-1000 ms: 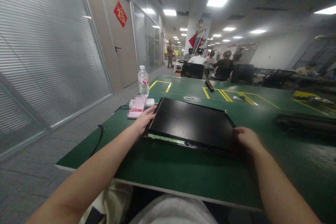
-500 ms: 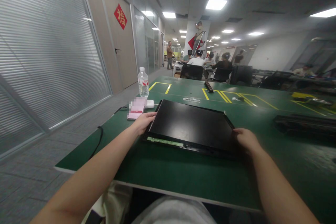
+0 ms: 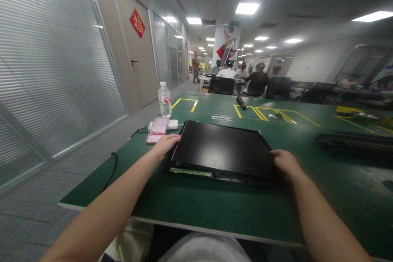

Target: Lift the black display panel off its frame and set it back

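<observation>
You have a single view, taken from the camera on your head. It faces forward and slightly down, looking along the green worktop (image 3: pixel 215 208) from its near edge toward the far end of the room. It sits close: your left hand (image 3: pixel 164 145) and right hand (image 3: pixel 285 163) lie just below centre, on either side of the black panel (image 3: pixel 221 147). Both forearms enter from the bottom corners. The wide lens bows the glass wall (image 3: pixel 55 82) at left.

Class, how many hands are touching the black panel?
2: the left hand on the left edge of the black panel, the right hand at its near right corner.
</observation>
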The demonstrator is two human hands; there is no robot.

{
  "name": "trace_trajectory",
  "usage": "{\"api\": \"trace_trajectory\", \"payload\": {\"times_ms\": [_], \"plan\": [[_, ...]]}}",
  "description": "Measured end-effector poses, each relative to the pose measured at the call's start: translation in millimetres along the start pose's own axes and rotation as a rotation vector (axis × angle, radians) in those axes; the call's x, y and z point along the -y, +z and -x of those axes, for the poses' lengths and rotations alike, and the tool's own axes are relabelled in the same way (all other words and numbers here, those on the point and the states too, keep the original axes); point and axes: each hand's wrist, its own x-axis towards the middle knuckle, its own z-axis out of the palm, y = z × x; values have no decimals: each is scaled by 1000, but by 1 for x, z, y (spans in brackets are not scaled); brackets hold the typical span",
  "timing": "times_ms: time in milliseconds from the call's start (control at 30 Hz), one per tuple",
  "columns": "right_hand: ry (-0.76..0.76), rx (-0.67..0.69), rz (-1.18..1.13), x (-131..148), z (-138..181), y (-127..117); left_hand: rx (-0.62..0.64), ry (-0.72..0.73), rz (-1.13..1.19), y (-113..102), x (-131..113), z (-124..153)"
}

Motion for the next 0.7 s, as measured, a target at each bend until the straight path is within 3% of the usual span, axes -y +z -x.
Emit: {"api": "trace_trajectory", "payload": {"times_ms": [300,700], "plan": [[-9,-27,8,1,1,1,95,6,-39,-3,0,6],[-26,-20,30,5,3,-2,67,65,-139,-1,1,6]]}}
